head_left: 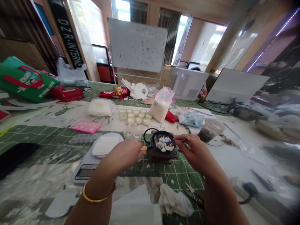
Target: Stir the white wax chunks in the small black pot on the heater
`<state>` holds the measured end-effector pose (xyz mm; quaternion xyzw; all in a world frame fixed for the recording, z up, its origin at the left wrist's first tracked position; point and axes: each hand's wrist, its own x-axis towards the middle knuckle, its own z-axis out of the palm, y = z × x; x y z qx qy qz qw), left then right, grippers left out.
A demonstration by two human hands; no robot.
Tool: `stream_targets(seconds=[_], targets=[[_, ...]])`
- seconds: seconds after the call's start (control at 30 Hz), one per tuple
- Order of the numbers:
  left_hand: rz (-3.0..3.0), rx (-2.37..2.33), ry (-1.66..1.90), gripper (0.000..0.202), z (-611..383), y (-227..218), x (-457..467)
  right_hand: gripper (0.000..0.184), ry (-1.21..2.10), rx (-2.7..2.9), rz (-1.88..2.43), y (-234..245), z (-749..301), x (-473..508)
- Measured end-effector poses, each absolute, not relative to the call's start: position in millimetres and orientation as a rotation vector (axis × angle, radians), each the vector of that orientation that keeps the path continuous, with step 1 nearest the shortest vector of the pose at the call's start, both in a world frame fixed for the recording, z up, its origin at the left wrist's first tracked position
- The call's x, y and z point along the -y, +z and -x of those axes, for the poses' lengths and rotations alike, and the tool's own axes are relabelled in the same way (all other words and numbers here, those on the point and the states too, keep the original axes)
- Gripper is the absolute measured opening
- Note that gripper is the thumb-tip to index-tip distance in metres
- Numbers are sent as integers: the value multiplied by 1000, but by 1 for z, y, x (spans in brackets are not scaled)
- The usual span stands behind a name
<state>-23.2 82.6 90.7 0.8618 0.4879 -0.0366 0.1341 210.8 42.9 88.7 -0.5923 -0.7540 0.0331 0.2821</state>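
Note:
My left hand is closed round the wooden handle of a small black pan. The pan sits on a small dark burner and holds white flakes, probably wax. My right hand pinches a thin blue stick whose tip is in the flakes. A gold bangle circles my left wrist.
Left of the pan, a digital scale carries a white plate. Behind stand several small filled cups, a bag of white granules, a pink mould and a lidded tub. Scissors and crumpled tissue lie near me.

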Motion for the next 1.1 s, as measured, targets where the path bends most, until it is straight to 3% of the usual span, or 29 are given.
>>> stream_targets(seconds=[0.57,0.77,1.1], targets=[[-2494,-1405,-103,45,24,90,-83,20,-59,1966,1654,94,-216,-35],[-2477,-1423,-106,45,24,89,-83,20,125,2045,1575,95,-208,-34],[-2468,-1419,-117,44,23,91,-82,18,-132,1913,1648,92,-213,-38]])
